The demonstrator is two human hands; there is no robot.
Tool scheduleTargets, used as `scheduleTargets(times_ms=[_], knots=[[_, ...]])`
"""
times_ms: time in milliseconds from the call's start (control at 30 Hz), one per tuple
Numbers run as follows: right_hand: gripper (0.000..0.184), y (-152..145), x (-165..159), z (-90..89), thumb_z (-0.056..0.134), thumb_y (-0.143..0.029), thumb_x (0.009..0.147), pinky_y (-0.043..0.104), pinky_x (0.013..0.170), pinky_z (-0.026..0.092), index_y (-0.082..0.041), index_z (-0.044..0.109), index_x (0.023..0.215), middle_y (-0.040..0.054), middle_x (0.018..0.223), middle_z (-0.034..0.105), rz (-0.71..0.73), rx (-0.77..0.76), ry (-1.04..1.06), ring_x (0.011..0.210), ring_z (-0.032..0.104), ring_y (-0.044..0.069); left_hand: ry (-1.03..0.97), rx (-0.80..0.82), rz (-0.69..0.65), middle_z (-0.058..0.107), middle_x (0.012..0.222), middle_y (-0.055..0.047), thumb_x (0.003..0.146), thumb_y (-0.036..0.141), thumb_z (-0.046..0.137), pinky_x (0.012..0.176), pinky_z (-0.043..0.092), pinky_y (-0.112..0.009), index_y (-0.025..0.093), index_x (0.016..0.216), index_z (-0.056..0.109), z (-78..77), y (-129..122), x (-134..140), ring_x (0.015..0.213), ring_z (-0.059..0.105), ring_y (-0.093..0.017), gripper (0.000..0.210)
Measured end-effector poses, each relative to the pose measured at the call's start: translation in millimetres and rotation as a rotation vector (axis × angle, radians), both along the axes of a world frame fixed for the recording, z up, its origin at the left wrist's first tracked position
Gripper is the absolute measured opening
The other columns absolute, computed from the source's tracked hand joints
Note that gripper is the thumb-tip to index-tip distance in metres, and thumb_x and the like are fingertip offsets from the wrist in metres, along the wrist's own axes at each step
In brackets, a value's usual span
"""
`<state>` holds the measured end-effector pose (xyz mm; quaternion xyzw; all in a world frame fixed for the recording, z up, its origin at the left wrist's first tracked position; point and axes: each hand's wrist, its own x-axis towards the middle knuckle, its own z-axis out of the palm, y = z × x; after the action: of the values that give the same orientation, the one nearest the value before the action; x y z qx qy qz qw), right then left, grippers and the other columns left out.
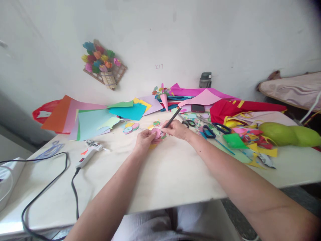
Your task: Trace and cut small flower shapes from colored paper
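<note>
Near the middle of the table, my left hand [144,141] pinches a small pink paper cutout [156,133] between thumb and fingers. My right hand [177,130] is closed round a dark pen [173,117], its upper end pointing up and to the right. The pen's lower end is at the right edge of the pink cutout; whether it touches is too small to tell. Just left of the hands lie several round pastel paper cutouts [130,128]. Small green and yellow paper pieces [154,124] lie behind my fingers, partly hidden by them.
A glue gun [89,154] with a black cord [45,190] lies on the left. Coloured paper sheets [94,122] spread along the back. Scissors [209,132], a phone [197,108], paper scraps [260,139] and a green bag [234,141] are on the right. A paper-flower cone [164,100] stands behind.
</note>
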<state>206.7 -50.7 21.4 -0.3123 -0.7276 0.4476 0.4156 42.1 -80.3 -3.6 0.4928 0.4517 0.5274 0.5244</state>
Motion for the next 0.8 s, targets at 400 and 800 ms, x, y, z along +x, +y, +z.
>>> scheduleTargets(times_ms=[400,800], knots=[[0.014,2.1,-1.7,-2.4,0.061,-0.025,0.065,0.021,0.047,0.036,-0.012,0.058,0.069,-0.0028,0.054,0.052,-0.015,0.010,0.004,0.047,0.045,0.007,0.002,-0.002,-0.016,0.064,0.055,0.000,0.057,0.036,0.073,0.054,0.052,-0.027,0.017,0.065,0.046,0.6,-0.1,-0.5,0.056,0.066,-0.019,0.034],[0.014,3.1,2.2,-0.7,0.060,-0.026,0.066,0.021,0.046,0.036,-0.013,0.056,0.069,-0.0020,0.052,0.054,-0.052,0.029,-0.037,0.047,0.048,0.008,0.020,-0.004,-0.007,0.065,0.056,-0.001,0.058,0.038,0.072,0.055,0.052,-0.029,0.017,0.066,0.047,0.0,-0.5,-0.2,0.057,0.066,-0.020,0.033]])
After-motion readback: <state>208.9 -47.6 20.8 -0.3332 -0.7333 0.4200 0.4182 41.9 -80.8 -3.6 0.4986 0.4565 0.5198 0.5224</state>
